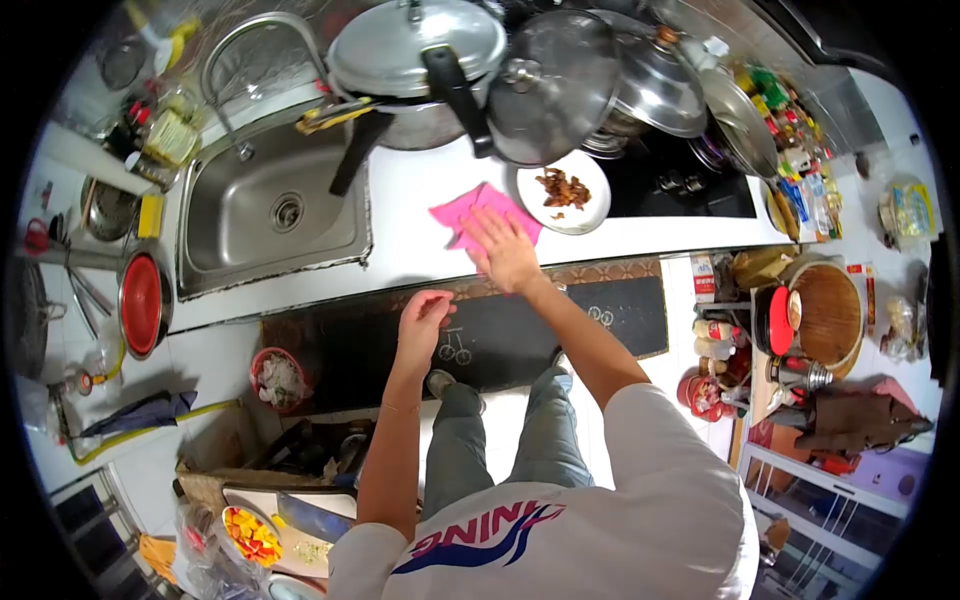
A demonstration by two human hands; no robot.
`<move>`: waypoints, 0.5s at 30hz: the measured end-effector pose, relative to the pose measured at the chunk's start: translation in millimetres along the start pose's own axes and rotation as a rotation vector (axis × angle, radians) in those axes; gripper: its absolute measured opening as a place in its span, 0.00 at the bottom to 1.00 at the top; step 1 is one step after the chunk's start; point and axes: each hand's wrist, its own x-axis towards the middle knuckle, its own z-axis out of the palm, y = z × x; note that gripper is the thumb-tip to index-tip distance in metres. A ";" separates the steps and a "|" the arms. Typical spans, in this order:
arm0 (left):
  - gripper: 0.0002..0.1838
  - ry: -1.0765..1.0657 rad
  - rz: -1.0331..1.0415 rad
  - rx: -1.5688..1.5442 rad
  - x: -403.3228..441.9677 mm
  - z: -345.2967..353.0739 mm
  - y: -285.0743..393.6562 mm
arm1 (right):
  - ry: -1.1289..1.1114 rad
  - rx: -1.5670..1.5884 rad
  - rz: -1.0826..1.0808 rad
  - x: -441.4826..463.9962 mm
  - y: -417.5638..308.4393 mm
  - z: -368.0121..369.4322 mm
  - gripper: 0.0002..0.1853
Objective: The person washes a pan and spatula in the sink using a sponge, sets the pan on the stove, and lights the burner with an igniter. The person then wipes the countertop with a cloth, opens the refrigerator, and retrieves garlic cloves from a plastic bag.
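Note:
My right hand (pixel 503 248) lies flat on a pink cloth (pixel 462 212) on the white counter, its fingers stretched out and pressing on it. Just right of the cloth stands a white plate (pixel 594 211) with brown pieces of food (pixel 563 189) on it. My left hand (pixel 424 318) hangs in the air in front of the counter's edge, fingers loosely bent and a little apart, with nothing visible in it.
A steel sink (pixel 235 205) is set into the counter at the left. Behind the cloth crowd a pressure cooker (pixel 415 50), a dark lid (pixel 555 90) and a pan (pixel 735 120). At lower left, a cleaver (pixel 312 520) lies beside a bowl of chopped peppers (pixel 250 537).

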 end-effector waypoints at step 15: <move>0.07 -0.151 0.024 0.081 26.1 218.0 -12.4 | 0.105 0.185 -0.029 -145.1 250.0 17.2 0.26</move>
